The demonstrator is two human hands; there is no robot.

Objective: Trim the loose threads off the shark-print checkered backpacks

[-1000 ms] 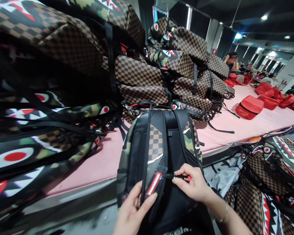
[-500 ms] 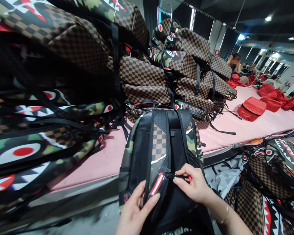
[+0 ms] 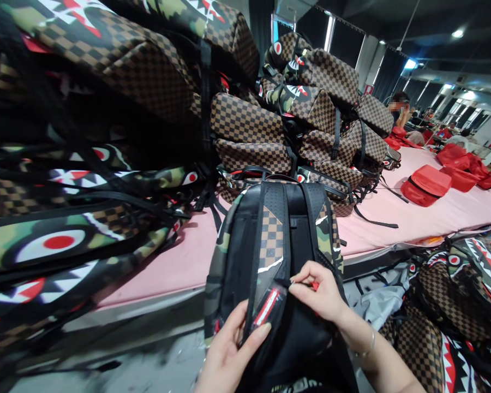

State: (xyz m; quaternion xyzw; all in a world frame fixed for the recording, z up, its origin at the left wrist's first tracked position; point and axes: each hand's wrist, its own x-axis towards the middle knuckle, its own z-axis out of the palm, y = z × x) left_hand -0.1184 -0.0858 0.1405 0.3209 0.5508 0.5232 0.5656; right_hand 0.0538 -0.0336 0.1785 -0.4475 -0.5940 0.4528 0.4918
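A backpack (image 3: 270, 256) with a black back panel, brown checker and camouflage straps stands upright against the pink table edge, its back towards me. My left hand (image 3: 233, 355) grips the lower end of its left shoulder strap (image 3: 270, 245), thumb beside a red-and-white label (image 3: 269, 307). My right hand (image 3: 319, 295) is closed in a pinch on a small black and red tool (image 3: 306, 284), its tip at the strap next to the label.
Tall piles of matching checker and shark-mouth backpacks (image 3: 106, 136) fill the left and the back of the pink table (image 3: 393, 218). Red bags (image 3: 425, 184) lie at the far right. More backpacks (image 3: 462, 295) sit low on the right. A person (image 3: 401, 109) works in the distance.
The view has drifted a little, so everything sits slightly further right. My right hand has moved up a bit along the strap; my left hand keeps its hold.
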